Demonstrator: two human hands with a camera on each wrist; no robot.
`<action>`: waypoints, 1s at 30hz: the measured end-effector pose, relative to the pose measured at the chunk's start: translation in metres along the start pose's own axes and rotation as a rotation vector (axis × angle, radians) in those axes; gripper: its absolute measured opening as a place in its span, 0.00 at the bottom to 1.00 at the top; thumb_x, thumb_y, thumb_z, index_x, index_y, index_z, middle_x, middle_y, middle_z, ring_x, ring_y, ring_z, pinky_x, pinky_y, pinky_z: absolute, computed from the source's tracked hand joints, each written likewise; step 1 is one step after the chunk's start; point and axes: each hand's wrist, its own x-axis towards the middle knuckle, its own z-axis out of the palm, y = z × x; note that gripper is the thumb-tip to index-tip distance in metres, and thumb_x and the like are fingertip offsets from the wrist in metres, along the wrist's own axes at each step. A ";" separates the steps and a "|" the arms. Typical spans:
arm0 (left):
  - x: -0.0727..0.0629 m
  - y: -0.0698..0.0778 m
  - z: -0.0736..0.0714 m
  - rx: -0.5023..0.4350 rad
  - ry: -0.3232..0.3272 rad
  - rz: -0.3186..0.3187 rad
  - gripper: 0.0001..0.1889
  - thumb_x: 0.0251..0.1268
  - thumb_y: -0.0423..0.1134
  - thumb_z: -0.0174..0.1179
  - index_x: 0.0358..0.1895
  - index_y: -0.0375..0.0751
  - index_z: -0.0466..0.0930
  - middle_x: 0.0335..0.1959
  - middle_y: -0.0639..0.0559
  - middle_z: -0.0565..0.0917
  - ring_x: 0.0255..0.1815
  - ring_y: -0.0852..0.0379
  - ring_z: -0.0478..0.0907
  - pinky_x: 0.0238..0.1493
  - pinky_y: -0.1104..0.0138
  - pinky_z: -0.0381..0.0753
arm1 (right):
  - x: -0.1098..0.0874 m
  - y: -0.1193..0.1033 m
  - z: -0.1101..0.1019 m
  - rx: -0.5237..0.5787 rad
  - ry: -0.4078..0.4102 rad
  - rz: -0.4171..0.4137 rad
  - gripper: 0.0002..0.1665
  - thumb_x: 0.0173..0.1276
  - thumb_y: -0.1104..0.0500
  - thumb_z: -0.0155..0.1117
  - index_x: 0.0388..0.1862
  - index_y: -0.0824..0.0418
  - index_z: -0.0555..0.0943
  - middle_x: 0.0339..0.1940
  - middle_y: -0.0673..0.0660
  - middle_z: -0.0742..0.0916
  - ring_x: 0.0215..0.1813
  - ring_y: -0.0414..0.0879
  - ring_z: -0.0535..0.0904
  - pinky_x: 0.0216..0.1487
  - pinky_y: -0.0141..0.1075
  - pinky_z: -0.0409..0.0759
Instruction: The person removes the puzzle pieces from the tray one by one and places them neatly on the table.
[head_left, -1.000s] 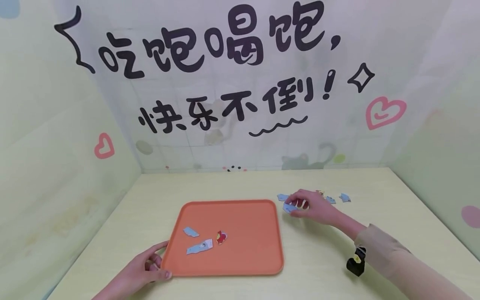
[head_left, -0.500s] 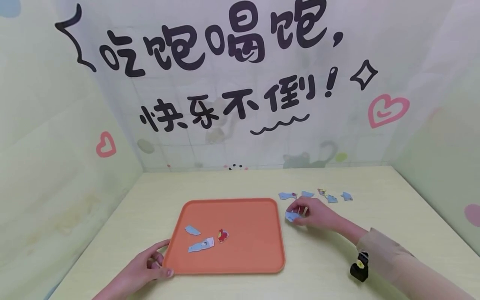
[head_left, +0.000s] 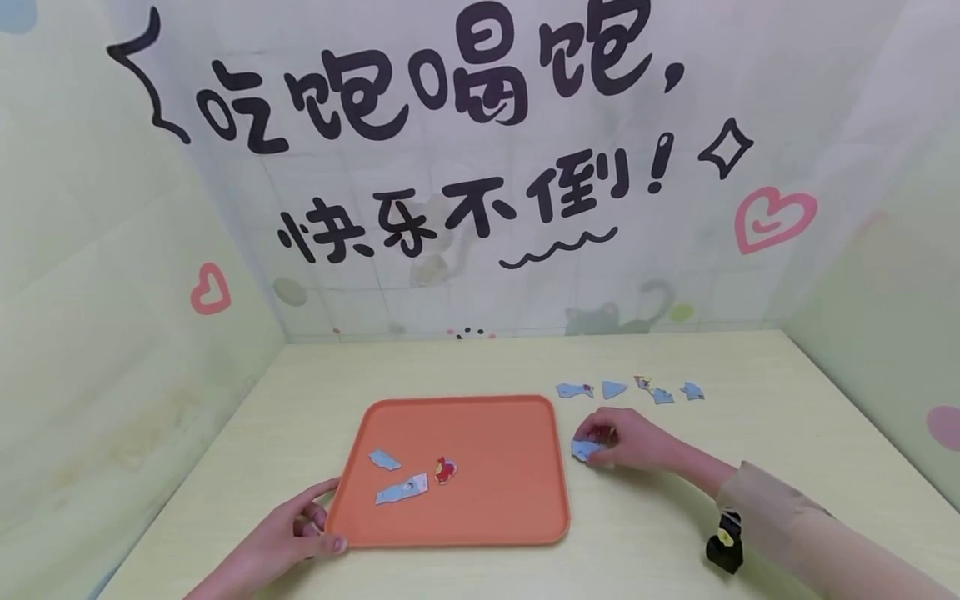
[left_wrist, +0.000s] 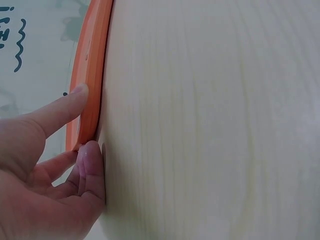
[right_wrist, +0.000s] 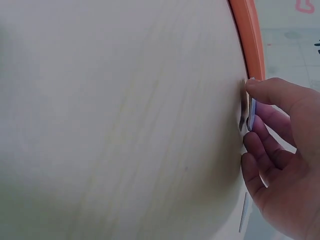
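Note:
My right hand pinches a light-blue puzzle piece between thumb and fingers, low over the table just right of the tray. The right wrist view shows this thin piece edge-on, a shadow beside it. At the front-left corner of the orange tray, my left hand grips the rim, thumb on top; the left wrist view has fingertips low at the corner. Inside the tray lie a small blue piece, a longer blue piece and a red one.
Several more puzzle pieces lie in a loose row behind the right hand, among them a blue one with a red spot, a pointed blue one and one far right. Printed walls enclose the pale wooden table.
My right hand has drawn the blue piece toward me from the row, along the tray's right side, uncovering the pieces behind. The left hand keeps its grip on the tray corner.

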 end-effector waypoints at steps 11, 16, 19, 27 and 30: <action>0.001 0.000 -0.002 0.010 -0.026 0.035 0.48 0.56 0.48 0.72 0.75 0.33 0.57 0.38 0.49 0.75 0.34 0.57 0.69 0.33 0.70 0.67 | -0.002 0.005 0.001 -0.008 0.018 -0.005 0.16 0.58 0.57 0.75 0.46 0.54 0.85 0.38 0.48 0.83 0.40 0.38 0.73 0.41 0.28 0.73; 0.001 -0.003 -0.003 0.000 -0.043 0.056 0.48 0.58 0.48 0.71 0.76 0.32 0.55 0.38 0.49 0.75 0.33 0.58 0.69 0.33 0.70 0.67 | -0.001 0.005 -0.001 -0.002 -0.002 -0.011 0.16 0.59 0.57 0.75 0.46 0.53 0.85 0.38 0.48 0.83 0.40 0.38 0.73 0.42 0.28 0.74; 0.000 -0.004 -0.003 -0.008 -0.047 0.065 0.47 0.58 0.47 0.71 0.76 0.32 0.55 0.38 0.48 0.75 0.33 0.58 0.69 0.33 0.70 0.67 | 0.000 0.004 -0.002 -0.005 -0.014 -0.013 0.15 0.59 0.57 0.74 0.46 0.54 0.85 0.38 0.49 0.83 0.40 0.38 0.74 0.42 0.29 0.74; -0.002 -0.004 -0.001 -0.007 -0.035 0.047 0.47 0.57 0.47 0.71 0.76 0.33 0.56 0.39 0.48 0.74 0.34 0.58 0.68 0.33 0.70 0.67 | -0.002 0.003 -0.002 0.009 -0.017 -0.006 0.15 0.59 0.57 0.74 0.47 0.54 0.85 0.39 0.49 0.83 0.40 0.39 0.73 0.42 0.29 0.73; -0.003 -0.003 -0.002 -0.008 -0.040 0.062 0.47 0.57 0.46 0.71 0.76 0.32 0.56 0.38 0.48 0.74 0.34 0.59 0.68 0.33 0.70 0.67 | -0.002 0.004 -0.001 0.016 -0.010 -0.007 0.15 0.60 0.57 0.74 0.47 0.54 0.85 0.38 0.50 0.83 0.40 0.39 0.73 0.41 0.29 0.73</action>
